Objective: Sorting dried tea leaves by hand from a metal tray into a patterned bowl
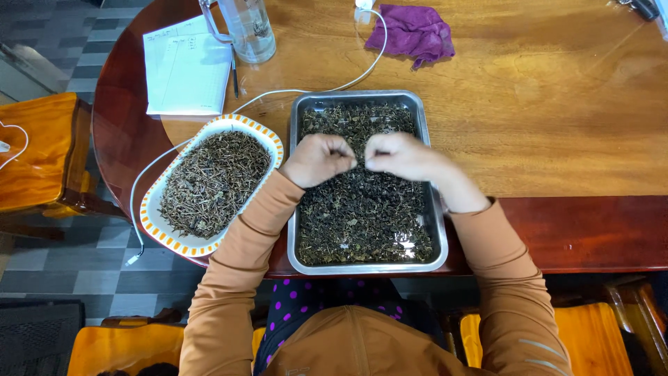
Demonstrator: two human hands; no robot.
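Both hands hovered close together over the middle of a steel tray (435,230) that sat at the near edge of the wooden table (557,125), right in front of the person so both arms could reach it easily. Left hand (316,160) was curled shut, fingertips pinched on what looked like a small bit of the dried leaves (362,216); right hand (400,154) likewise curled, thumb and fingers pinched together, the bit between them too small to tell. The leaves filled the tray in a loose dark layer. Just left of it, touching or nearly so, an oval dish with orange-striped rim (154,230) held thin dried stems (212,182), kept apart from the leaf pile. Farther back lay a paper sheet (186,69), a clear jug (250,28), a purple cloth (412,33) and a white cable (278,92), all out of the working space
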